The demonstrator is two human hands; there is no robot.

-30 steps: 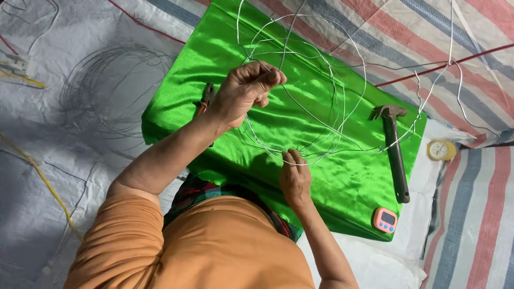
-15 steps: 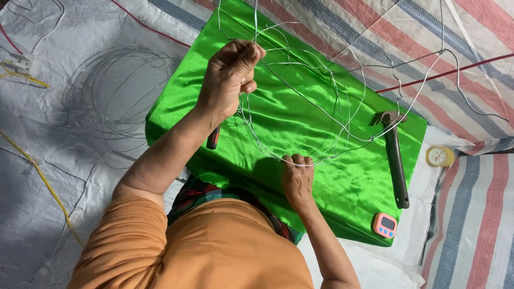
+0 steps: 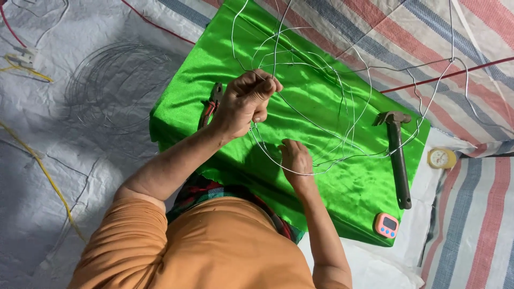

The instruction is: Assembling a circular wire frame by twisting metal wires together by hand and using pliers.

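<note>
My left hand (image 3: 246, 101) is raised above the green satin-covered block (image 3: 321, 80), its fingers closed on strands of thin silvery wire (image 3: 342, 107). The wire runs in loose loops over the cloth and up out of view. My right hand (image 3: 295, 158) rests on the cloth nearer my body and pinches the lowest loop of the same wire. Red-handled pliers (image 3: 210, 109) lie on the cloth, partly hidden under my left wrist.
A hammer (image 3: 397, 158) lies at the cloth's right side, with a small pink timer (image 3: 386, 225) near its front corner. A round yellowish dial (image 3: 441, 158) sits on the striped tarp. A wire coil (image 3: 115, 85), a yellow cable (image 3: 48, 182) and a red cable (image 3: 444, 75) lie around.
My left hand lifted the wire up and away half a second ago and has now come back down closer to my body. My right hand has stayed on the lower loop.
</note>
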